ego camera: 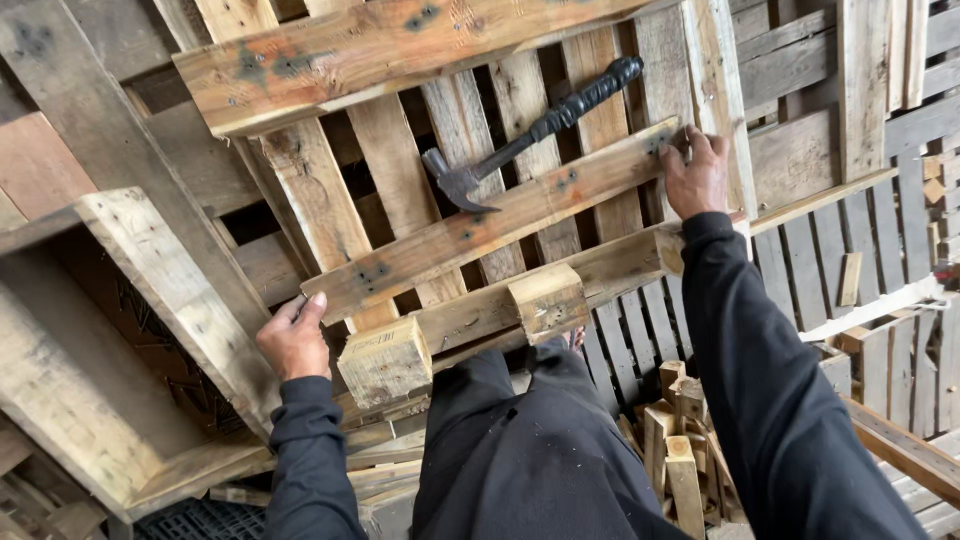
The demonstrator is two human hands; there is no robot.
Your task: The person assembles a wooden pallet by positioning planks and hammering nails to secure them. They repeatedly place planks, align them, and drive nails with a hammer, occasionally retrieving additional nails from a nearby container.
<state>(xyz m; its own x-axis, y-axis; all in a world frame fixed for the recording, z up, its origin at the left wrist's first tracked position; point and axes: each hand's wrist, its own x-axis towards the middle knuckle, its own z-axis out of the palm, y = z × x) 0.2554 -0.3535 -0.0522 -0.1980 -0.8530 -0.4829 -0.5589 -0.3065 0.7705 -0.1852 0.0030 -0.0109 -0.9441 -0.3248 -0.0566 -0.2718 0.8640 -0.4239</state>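
Gripping: you hold one slat (500, 222) of the wooden pallet (420, 40) at both ends.
Left hand (293, 338): at the slat's lower end, fingers curled round its edge, thumb on top.
Right hand (694, 178): at the slat's upper end, fingers bent over the board, pressed together.
Hammer (530, 135): dark, lying on the slat, claw head touching its middle, handle angled up and away.
Blocks (385, 362): two square ones just below the slat.
Offcuts (680, 440): piled well below the slat, by your right sleeve.
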